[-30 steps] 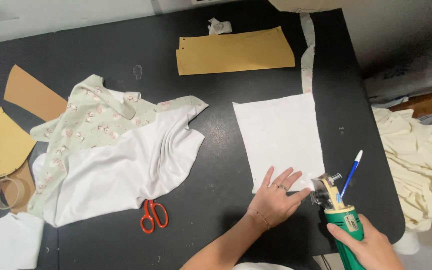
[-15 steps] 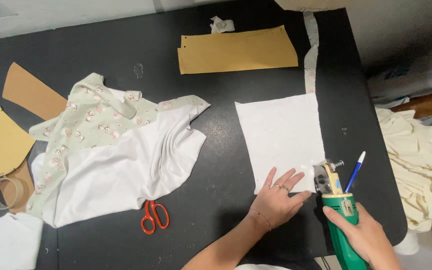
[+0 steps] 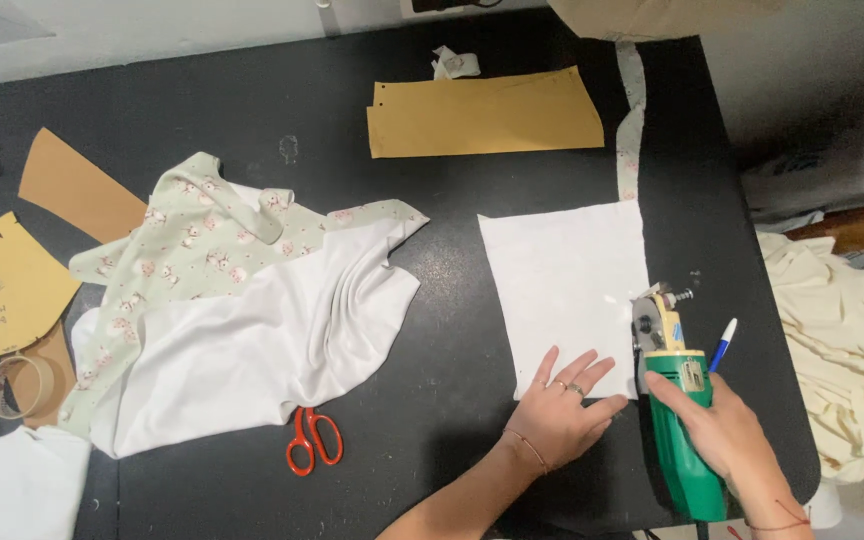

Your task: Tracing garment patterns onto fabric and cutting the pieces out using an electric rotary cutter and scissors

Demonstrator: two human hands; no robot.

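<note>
Forward goes the green electric rotary fabric cutter (image 3: 677,400), right hand (image 3: 727,435) wrapped around it, biting the white rectangular cloth panel's (image 3: 564,285) right edge; left hand (image 3: 562,415) lies flat, fingers spread, on its near edge.

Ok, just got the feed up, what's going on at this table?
A person is working at a black table. Their left hand lies flat on the near edge of a white fabric panel, holding it down. Their right hand grips a green handheld electric fabric cutter, its blade head at the panel's right edge. A blue-and-white pen lies beside the cutter. Orange-handled scissors and a heap of printed and white cloth sit off to the left.
</note>
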